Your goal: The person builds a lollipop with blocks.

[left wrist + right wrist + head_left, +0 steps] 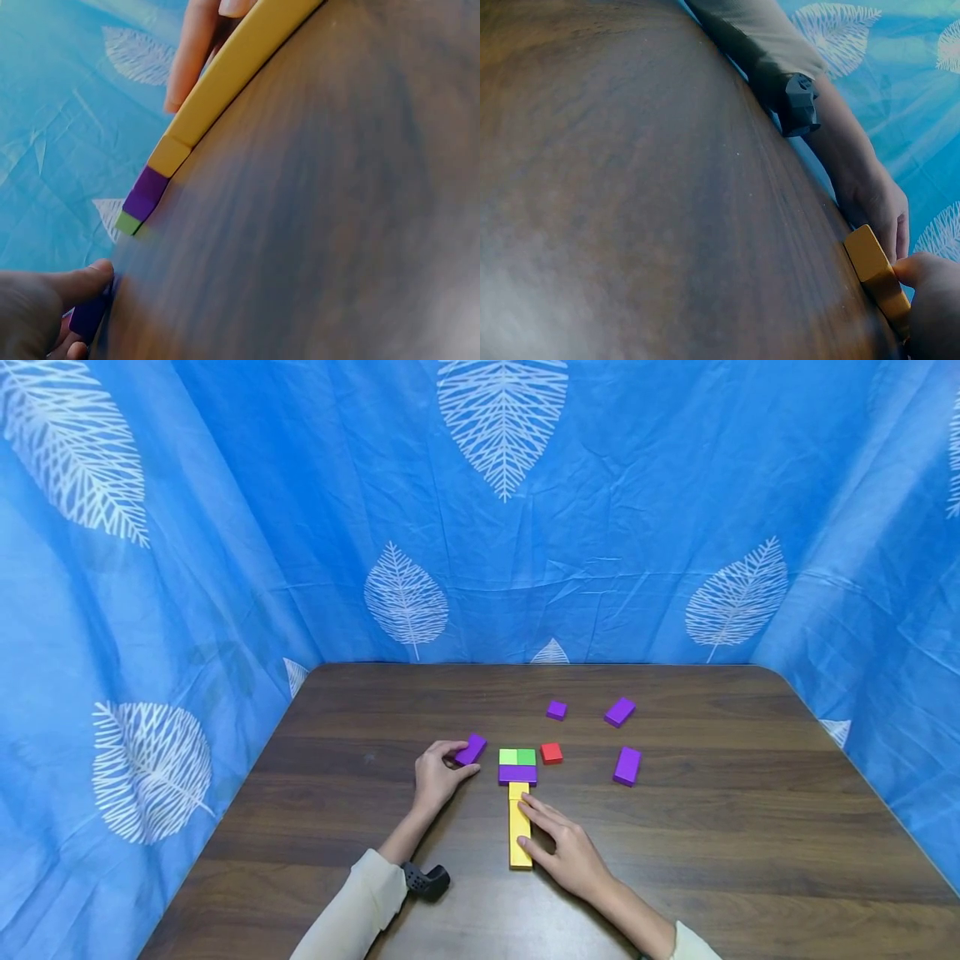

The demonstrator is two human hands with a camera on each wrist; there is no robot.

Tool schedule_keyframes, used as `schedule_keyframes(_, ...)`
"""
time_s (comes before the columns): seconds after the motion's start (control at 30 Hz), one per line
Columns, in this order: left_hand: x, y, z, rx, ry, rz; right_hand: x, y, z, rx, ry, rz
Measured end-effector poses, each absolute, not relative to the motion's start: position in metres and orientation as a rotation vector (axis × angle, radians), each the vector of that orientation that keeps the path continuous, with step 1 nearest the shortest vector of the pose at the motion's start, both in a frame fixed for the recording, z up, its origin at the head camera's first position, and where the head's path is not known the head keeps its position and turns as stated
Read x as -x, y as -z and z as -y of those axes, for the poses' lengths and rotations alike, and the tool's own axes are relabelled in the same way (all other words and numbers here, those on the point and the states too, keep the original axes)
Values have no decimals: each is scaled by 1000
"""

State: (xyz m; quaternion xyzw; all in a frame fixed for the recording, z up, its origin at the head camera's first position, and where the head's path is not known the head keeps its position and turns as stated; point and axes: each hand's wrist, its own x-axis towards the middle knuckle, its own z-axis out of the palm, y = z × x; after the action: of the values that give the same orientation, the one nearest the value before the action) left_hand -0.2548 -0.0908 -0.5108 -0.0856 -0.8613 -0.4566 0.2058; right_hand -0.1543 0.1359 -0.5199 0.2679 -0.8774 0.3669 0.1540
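My left hand (437, 777) pinches a purple block (472, 749) between thumb and fingers, left of an arrangement of blocks. In the left wrist view, the thumb lies against the held block (91, 316). The arrangement has a light green block (507, 757) and a darker green block (527, 757) side by side, with a purple block (517, 774) below them. Under that, a small yellow block (519, 791) meets a long yellow block (519, 835). With fingers extended, my right hand (567, 853) touches the right side of the yellow blocks at thumb and fingertips.
A red block (551, 753) lies just right of the green ones. Farther back are a small purple block (557, 710) and a longer purple block (619, 712), with another purple block (627, 766) nearer. The brown wooden table (750, 827) ends at a blue leaf-patterned curtain (600, 527).
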Motion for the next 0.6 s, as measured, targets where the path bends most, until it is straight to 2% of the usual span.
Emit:
schedule_keyframes(0.37,256,510,91,316,1225,2478,154,520,-136,-773,-1036,2505)
schedule_keyframes(0.6,278,498,113,608,1145,2737,155,521,-135,-780,-1027,2472)
